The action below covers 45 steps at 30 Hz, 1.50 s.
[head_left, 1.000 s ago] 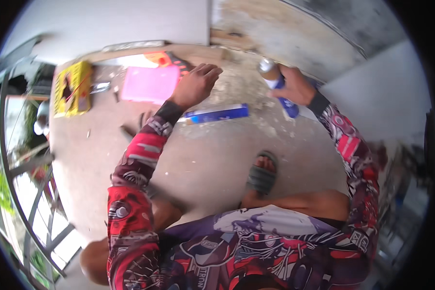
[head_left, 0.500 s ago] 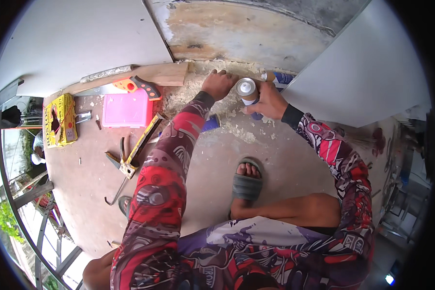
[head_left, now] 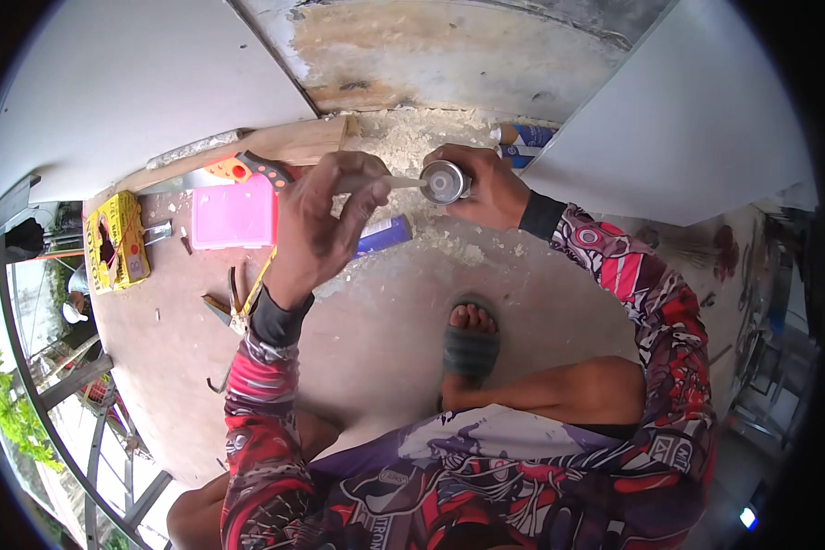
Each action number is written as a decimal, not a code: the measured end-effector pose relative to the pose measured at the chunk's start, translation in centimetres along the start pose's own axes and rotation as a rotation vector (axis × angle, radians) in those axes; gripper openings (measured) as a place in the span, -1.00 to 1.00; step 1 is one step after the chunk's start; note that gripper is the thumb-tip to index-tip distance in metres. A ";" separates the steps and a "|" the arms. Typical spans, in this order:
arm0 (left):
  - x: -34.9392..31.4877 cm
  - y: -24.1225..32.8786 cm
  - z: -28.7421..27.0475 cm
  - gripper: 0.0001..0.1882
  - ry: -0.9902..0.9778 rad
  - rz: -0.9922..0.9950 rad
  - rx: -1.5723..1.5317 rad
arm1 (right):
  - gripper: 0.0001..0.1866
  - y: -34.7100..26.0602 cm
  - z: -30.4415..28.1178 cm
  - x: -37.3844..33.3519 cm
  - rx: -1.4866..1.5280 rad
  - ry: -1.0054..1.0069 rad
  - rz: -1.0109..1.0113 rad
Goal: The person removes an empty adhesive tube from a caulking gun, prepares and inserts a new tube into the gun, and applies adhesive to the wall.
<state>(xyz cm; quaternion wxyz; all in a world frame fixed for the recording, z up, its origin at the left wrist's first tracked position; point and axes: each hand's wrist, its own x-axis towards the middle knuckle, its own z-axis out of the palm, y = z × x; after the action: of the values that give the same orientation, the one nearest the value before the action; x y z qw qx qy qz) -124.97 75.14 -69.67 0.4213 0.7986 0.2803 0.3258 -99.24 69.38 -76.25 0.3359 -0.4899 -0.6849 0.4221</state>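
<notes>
My right hand (head_left: 493,188) is wrapped round a sealant cartridge (head_left: 444,189), whose round, metal-rimmed end faces up at me. My left hand (head_left: 325,220) is raised level with it, fingers and thumb closed on a pale tapered nozzle (head_left: 401,182). The nozzle's thin tip reaches the cartridge's rim; whether it touches, I cannot tell. Beneath my left hand, a blue cartridge (head_left: 382,236) lies on the floor. A caulking gun (head_left: 238,312) lies by my left wrist, partly hidden by it.
Left of my hands are a pink plastic case (head_left: 234,220), a handsaw (head_left: 261,169) with an orange-black handle and a torn yellow box (head_left: 115,240). A wooden board (head_left: 293,142) runs along the wall. More cartridges (head_left: 525,137) lie beside the white panel (head_left: 651,137) at right.
My left hand has come back toward me and now holds up the nozzle. The cartridge in my right hand has shifted slightly left and been turned, showing a different end.
</notes>
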 end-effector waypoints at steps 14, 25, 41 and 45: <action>1.3 2.0 -0.3 -0.79 -0.043 0.172 0.243 | -0.53 -1.6 0.2 1.3 -0.153 0.041 -0.049; 2.2 3.0 -3.0 -0.85 -0.271 0.074 0.259 | -0.55 -2.4 0.0 1.3 -0.197 -0.057 -0.094; 2.8 2.5 -3.2 -0.85 -0.435 0.246 0.244 | -0.49 -2.7 -0.2 1.0 0.099 -0.328 0.134; 4.5 3.7 -5.5 -0.78 -0.728 0.400 0.736 | -0.53 -3.8 0.5 1.3 0.049 -0.312 0.098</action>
<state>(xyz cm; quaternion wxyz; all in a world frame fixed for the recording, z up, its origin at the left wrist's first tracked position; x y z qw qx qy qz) -125.62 79.29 -62.88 0.1143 0.9918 0.0547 -0.0170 -101.57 69.87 -72.94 0.2163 -0.4431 -0.6934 0.5255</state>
